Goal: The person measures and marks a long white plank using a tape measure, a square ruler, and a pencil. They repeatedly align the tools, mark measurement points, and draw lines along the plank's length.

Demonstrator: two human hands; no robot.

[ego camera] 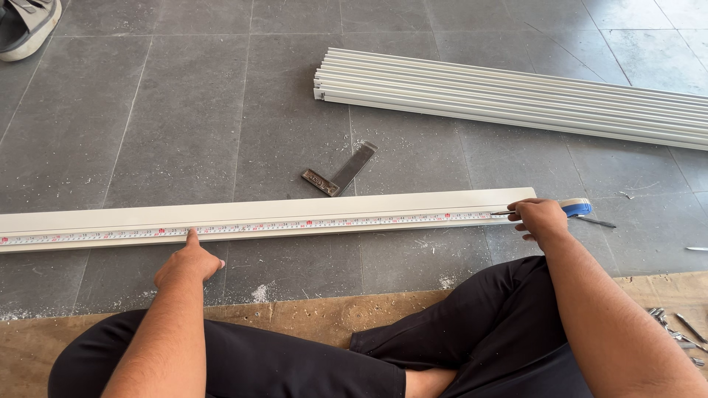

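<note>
1. Grey floor tiles (184, 110) dusted with white shavings fill most of the frame, and you sit cross-legged on a brown board (310, 317) along the bottom edge.
2. Across the middle lies a long cream trim strip (295, 210), running from the left edge to right of centre.
3. A tape measure blade (332, 222) is stretched flat along the strip's near edge.
4. Your left hand (188, 262), lower left of centre, has its forefinger pressed onto the blade and the other fingers curled.
5. Your right hand (540, 220), at the strip's right end, is closed on a pencil (504, 213); the blue tape case (577, 207) sits just behind it.
6. A metal try square (341, 171) lies above the strip at centre.
7. White profiles (516, 96) are bundled at upper right, a shoe (26, 26) sits upper left, and small tools (675, 328) lie lower right.
</note>
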